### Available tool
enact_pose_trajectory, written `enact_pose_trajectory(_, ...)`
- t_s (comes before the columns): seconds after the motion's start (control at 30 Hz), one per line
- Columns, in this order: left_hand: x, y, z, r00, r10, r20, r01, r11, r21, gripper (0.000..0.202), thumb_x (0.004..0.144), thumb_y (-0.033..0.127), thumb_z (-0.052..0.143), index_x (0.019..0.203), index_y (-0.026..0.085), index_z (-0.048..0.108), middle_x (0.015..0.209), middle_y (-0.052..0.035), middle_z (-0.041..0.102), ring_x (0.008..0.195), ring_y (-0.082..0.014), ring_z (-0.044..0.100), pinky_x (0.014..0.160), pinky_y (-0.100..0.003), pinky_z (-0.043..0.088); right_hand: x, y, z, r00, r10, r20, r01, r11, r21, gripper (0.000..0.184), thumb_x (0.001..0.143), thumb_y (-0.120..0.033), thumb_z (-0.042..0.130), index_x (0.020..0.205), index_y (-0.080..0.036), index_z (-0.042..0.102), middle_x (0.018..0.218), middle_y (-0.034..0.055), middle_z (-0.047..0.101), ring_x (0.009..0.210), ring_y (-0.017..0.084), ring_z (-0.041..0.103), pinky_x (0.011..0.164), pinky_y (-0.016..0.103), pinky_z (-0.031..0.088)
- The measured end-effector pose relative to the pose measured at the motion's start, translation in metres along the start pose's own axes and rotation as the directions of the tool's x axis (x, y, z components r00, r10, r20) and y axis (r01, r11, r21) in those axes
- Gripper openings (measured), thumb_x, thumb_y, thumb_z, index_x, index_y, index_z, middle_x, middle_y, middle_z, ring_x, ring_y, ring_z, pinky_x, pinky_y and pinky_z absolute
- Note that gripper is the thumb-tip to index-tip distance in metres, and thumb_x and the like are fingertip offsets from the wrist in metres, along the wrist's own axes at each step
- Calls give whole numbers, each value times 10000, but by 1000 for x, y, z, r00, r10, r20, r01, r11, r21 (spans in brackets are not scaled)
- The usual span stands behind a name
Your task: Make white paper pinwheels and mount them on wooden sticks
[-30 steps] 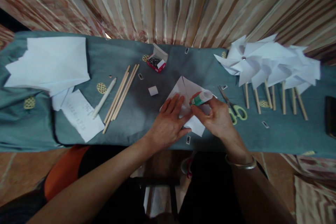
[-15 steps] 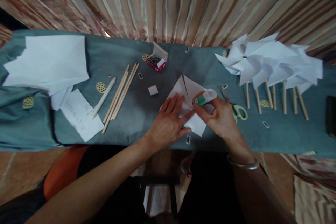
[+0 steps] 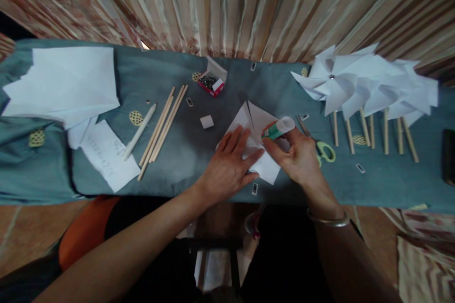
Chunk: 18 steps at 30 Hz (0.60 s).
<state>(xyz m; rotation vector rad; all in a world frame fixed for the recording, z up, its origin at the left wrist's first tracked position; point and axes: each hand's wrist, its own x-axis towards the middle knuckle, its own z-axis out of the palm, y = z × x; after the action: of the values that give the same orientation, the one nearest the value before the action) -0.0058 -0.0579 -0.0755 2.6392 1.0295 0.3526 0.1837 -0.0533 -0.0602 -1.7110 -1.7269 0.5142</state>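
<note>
A white paper square (image 3: 266, 166) with slits cut in from its corners lies before me on the cloth. My left hand (image 3: 227, 163) rests flat on its left part, fingers spread. In my right hand (image 3: 300, 154) is a green and white glue stick (image 3: 279, 128), tilted with its lower end at the paper near the middle. Whether the tip touches the paper is hidden by my fingers. Scissors with light green handles (image 3: 325, 151) lie just right of that hand. Left of the paper sits a small white paper piece (image 3: 206, 122).
Finished paper pinwheels (image 3: 355, 83) on sticks overlap at the right. An open red box (image 3: 212, 80) of small metal pieces stands at the back. Several wooden sticks (image 3: 167, 125), a white pencil-like stick (image 3: 140, 131), a written note (image 3: 108, 161) and paper sheets (image 3: 76, 80) lie left.
My right hand and the glue stick have shifted slightly, the stick's upper end a little lower and leftward. My left hand stays in place on the paper.
</note>
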Motion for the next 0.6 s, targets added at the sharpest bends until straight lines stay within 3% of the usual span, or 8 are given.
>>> enact_pose_trajectory(0.6,0,1,-1,1000,-9,17,9,1000,0,583,855,516,590,1362,242,498,1575,-167,265,1459,-382,194,1131,-581,279,5,-6,8,1000,2,14,-3,999,54,210,810,-348,618,976,-220,619,903,50,706,774,219,669,721,383,538)
